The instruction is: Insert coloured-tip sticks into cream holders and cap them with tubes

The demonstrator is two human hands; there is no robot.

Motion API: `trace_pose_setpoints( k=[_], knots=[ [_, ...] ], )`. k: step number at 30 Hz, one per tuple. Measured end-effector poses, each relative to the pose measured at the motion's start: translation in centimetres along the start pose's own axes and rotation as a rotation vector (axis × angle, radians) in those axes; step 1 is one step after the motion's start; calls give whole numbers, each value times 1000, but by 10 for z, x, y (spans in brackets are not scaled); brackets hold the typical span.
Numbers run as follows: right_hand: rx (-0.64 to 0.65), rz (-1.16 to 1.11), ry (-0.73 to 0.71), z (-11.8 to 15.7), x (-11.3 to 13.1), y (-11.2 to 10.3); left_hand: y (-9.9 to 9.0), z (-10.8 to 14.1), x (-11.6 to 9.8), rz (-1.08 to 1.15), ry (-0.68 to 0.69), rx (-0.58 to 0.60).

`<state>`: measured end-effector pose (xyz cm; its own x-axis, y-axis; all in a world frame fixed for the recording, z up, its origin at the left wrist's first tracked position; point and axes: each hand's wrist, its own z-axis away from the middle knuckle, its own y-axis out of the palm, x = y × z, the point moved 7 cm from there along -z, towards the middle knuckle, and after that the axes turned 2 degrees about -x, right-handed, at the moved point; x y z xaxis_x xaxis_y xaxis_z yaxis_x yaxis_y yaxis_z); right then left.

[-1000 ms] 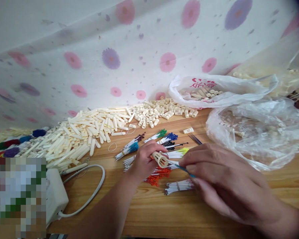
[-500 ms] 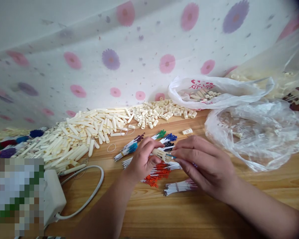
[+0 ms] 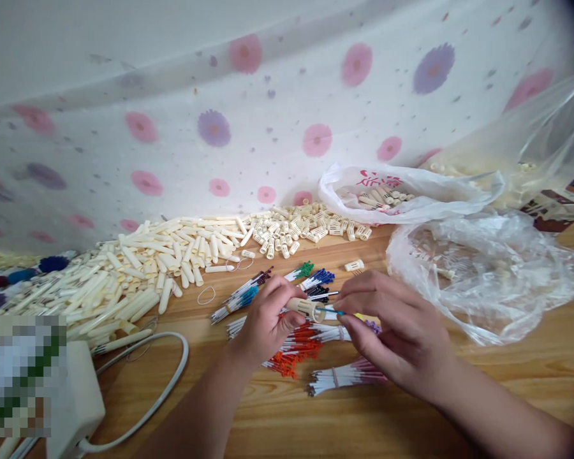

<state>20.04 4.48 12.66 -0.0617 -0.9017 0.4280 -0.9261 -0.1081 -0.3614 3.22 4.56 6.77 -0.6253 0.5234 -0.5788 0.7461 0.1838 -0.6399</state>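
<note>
My left hand (image 3: 268,319) pinches a cream slotted plastic tube (image 3: 307,310) between thumb and fingers, its open end facing right. From that side, my right hand (image 3: 397,322) grips a thin teal stick (image 3: 332,312), whose tip is at the tube's opening; how deep it reaches is hard to see. Beneath both hands lie bundles of thin white sticks with coloured ends: an orange bundle (image 3: 289,357), a pink bundle (image 3: 347,377), a blue bundle (image 3: 318,278) and a teal bundle (image 3: 236,302). One loose slotted tube (image 3: 354,265) rests beyond my right hand.
Long cream tubes (image 3: 172,248) are heaped at the back left, beside a pile of slotted tubes (image 3: 310,223). Plastic bags (image 3: 488,280) stand on the right. A white power strip (image 3: 74,389) with a looped cable (image 3: 172,389) occupies the front left.
The whole view has shifted, so the table appears slightly lower and further left. Both hands keep their grip, and more of the teal stick shows between the tube and my right fingertips.
</note>
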Motion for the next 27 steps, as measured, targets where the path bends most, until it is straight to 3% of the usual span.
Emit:
trace_pose_setpoints(
  k=[5, 18, 27],
  knots=[
    [60, 95, -18, 4, -4, 12, 3, -1, -4, -10, -3, -13],
    [-5, 36, 92, 6, -19, 11, -1, 3, -8, -178, 33, -138],
    [-6, -165, 350, 14, -44, 25, -9, 4, -15, -360, 71, -242]
  ],
)
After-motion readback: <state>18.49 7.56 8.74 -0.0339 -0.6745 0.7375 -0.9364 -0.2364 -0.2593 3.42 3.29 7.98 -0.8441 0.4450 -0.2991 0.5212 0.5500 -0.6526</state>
